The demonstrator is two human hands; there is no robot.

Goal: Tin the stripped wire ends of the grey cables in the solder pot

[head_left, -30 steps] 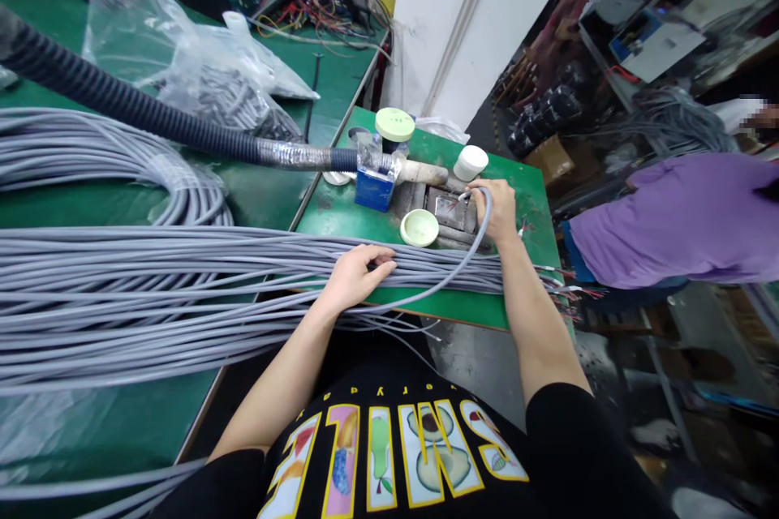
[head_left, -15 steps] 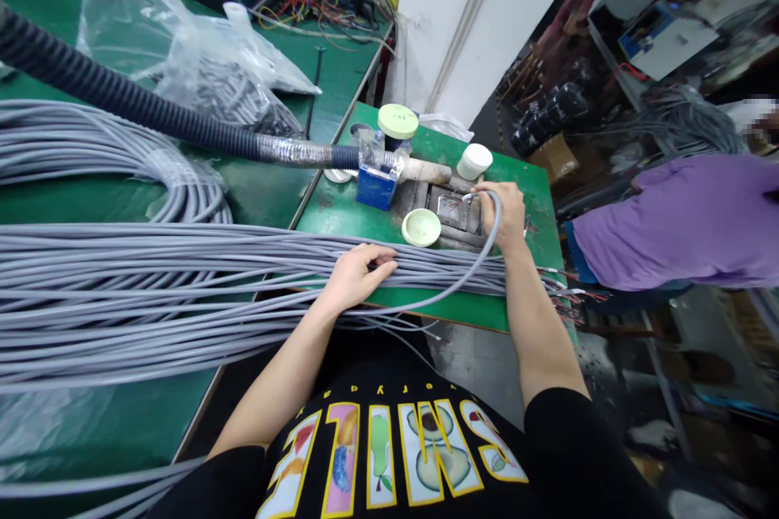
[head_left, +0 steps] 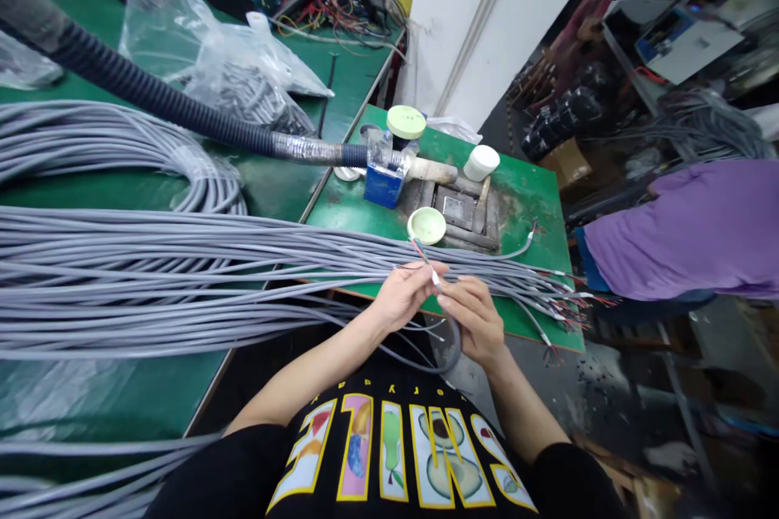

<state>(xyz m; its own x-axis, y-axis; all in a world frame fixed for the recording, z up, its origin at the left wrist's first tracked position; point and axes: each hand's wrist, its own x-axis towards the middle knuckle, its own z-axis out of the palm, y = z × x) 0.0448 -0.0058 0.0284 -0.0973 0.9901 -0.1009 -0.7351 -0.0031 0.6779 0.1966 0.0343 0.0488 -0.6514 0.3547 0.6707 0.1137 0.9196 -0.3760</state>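
Observation:
One grey cable is bent up in a loop in front of my shirt, its stripped end pointing away from me. Below its white collar, my right hand grips the grey jacket. Thumb and fingers of my left hand are closed at the collar, where thin coloured wires stick out. Under and beyond both hands runs a thick bundle of grey cables. Their stripped ends fan out at the right edge of the green bench. A light green lid or shallow dish lies just past the wires.
A dirty metal solder pot is set beyond the bundle, a hose nozzle beside it. A ribbed black hose crosses from the left. Nearby stand a white jar and a blue box. A person in purple is at right.
My right hand has drawn the cable end back from the solder pot toward my body. My left hand has left the bundle, moved right and closed on the same cable end.

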